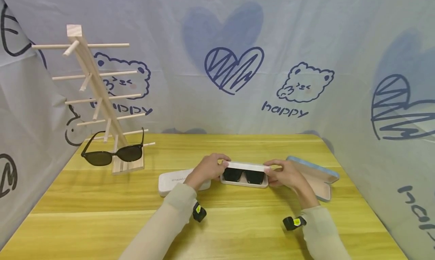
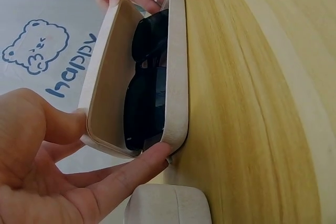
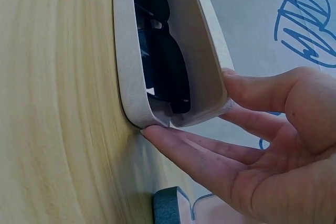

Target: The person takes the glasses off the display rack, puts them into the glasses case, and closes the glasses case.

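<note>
A white eyeglass case (image 1: pixel 247 165) sits partly open on the table, its lid raised at the back. Inside lies a pair of black sunglasses (image 1: pixel 254 176), the dark lenses facing out. My left hand (image 1: pixel 208 169) holds the case's left end, with the thumb on the lid's edge and a finger at the lower corner. At the other end my right hand (image 1: pixel 288 174) grips it likewise, thumb (image 3: pixel 252 90) on the lid and fingers by the bottom corner. Both wrist views show the sunglasses between lid and base.
A closed white eyeglass case (image 1: pixel 168 181) lies beside my left hand. Right of my right hand is an open blue case (image 1: pixel 314 170) with a pale lining. At the left stands a wooden eyewear rack (image 1: pixel 96 82) with black sunglasses (image 1: pixel 130 153) on a low peg.
</note>
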Tool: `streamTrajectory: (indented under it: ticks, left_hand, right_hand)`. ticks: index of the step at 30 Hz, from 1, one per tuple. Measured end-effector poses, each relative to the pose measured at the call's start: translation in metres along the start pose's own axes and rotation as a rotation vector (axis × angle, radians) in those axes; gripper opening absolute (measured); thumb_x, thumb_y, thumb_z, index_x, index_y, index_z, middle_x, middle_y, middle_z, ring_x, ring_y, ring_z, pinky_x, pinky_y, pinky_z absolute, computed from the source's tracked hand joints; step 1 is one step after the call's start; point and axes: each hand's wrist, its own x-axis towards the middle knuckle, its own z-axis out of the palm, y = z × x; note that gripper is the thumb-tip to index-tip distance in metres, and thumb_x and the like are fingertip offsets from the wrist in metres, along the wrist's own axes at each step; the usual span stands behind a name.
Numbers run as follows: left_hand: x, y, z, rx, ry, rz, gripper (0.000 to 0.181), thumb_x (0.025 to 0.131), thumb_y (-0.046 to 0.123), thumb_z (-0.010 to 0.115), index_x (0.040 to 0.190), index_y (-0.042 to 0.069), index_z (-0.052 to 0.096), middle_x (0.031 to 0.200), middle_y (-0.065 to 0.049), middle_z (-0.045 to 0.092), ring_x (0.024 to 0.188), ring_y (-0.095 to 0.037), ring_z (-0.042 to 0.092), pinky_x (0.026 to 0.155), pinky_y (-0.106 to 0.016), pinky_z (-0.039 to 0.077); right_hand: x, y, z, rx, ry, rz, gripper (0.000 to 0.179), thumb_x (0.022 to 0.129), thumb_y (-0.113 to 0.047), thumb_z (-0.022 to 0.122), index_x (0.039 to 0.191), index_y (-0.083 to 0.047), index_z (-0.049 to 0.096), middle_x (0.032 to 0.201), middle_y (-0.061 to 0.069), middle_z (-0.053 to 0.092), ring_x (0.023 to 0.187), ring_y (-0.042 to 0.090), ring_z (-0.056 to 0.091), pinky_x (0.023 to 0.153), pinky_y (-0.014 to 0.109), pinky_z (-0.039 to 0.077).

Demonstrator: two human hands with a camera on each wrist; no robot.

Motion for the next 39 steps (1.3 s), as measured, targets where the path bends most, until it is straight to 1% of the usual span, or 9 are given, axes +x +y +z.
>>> streamTrajectory:
  ticks: [3,7,11,14,17,24,31,37,39]
  left_hand:
    - [-0.001,-0.001,-0.002,-0.003,-0.009,0.014,0.035,0.109,0.025,0.053,0.141,0.017,0.064,0.097,-0.016,0.073,0.072,-0.032,0.070,0.073,-0.035,0.059]
    - [-0.004,-0.002,-0.003,-0.005,-0.005,0.020,0.031,0.103,0.017,0.062,0.134,0.016,0.070,0.102,-0.017,0.074,0.074,-0.028,0.070,0.071,-0.033,0.056]
    - [-0.005,-0.004,-0.001,0.021,0.033,0.027,0.032,0.093,0.000,0.069,0.121,0.014,0.077,0.122,-0.014,0.072,0.079,-0.020,0.065,0.066,-0.028,0.052]
    - [-0.005,-0.004,0.002,0.040,0.059,0.021,0.035,0.089,-0.006,0.069,0.115,0.015,0.080,0.130,-0.013,0.070,0.085,-0.018,0.064,0.065,-0.025,0.051]
    - [-0.005,-0.003,0.003,0.030,0.062,0.006,0.035,0.089,-0.007,0.069,0.114,0.015,0.080,0.128,-0.015,0.070,0.087,-0.019,0.065,0.066,-0.025,0.052]
    - [-0.006,-0.003,0.004,0.026,0.065,0.003,0.034,0.091,-0.006,0.067,0.116,0.014,0.079,0.131,-0.016,0.069,0.073,-0.018,0.057,0.059,-0.025,0.046]
    - [-0.007,-0.001,0.004,0.038,0.080,0.013,0.033,0.091,-0.005,0.066,0.115,0.013,0.080,0.133,-0.015,0.068,0.075,-0.018,0.056,0.058,-0.025,0.044]
    - [-0.007,-0.002,0.004,0.035,0.077,0.022,0.035,0.090,-0.007,0.065,0.115,0.012,0.080,0.132,-0.017,0.068,0.057,-0.013,0.044,0.051,-0.023,0.039]
    - [-0.007,-0.001,0.004,0.035,0.076,0.023,0.035,0.090,-0.007,0.064,0.115,0.012,0.080,0.132,-0.017,0.068,0.058,-0.013,0.044,0.051,-0.023,0.039]
  right_hand:
    - [-0.001,0.001,-0.001,0.001,-0.014,-0.016,0.040,0.101,-0.007,0.065,0.137,0.007,0.058,0.124,0.040,0.065,0.095,0.038,0.076,0.082,0.048,0.065]
    - [-0.002,0.004,0.000,-0.013,-0.016,-0.044,0.036,0.096,0.001,0.068,0.130,0.010,0.061,0.118,0.039,0.066,0.094,0.036,0.075,0.082,0.046,0.065]
    - [-0.002,0.005,0.004,-0.112,0.017,-0.077,0.025,0.094,0.007,0.068,0.118,0.011,0.064,0.106,0.034,0.067,0.086,0.029,0.074,0.077,0.042,0.066]
    - [-0.002,0.003,0.008,-0.180,0.044,-0.080,0.018,0.094,0.009,0.067,0.112,0.008,0.065,0.101,0.030,0.066,0.082,0.027,0.071,0.074,0.041,0.065]
    - [-0.002,0.000,0.010,-0.209,0.055,-0.062,0.017,0.094,0.009,0.067,0.110,0.006,0.065,0.101,0.029,0.066,0.082,0.030,0.070,0.073,0.041,0.065]
    - [0.001,0.000,0.009,-0.220,0.060,-0.035,0.017,0.095,0.009,0.066,0.111,0.005,0.065,0.104,0.030,0.066,0.085,0.031,0.071,0.074,0.040,0.065]
    - [0.004,-0.005,0.012,-0.250,0.069,0.028,0.016,0.095,0.008,0.065,0.110,0.001,0.065,0.101,0.023,0.066,0.082,0.027,0.070,0.074,0.037,0.064]
    - [0.003,-0.008,0.012,-0.260,0.063,0.035,0.016,0.095,0.009,0.064,0.109,0.001,0.064,0.100,0.024,0.065,0.082,0.027,0.069,0.074,0.038,0.064]
    - [0.003,-0.009,0.011,-0.262,0.057,0.031,0.015,0.095,0.009,0.065,0.108,0.002,0.064,0.100,0.025,0.065,0.081,0.027,0.069,0.074,0.039,0.064]
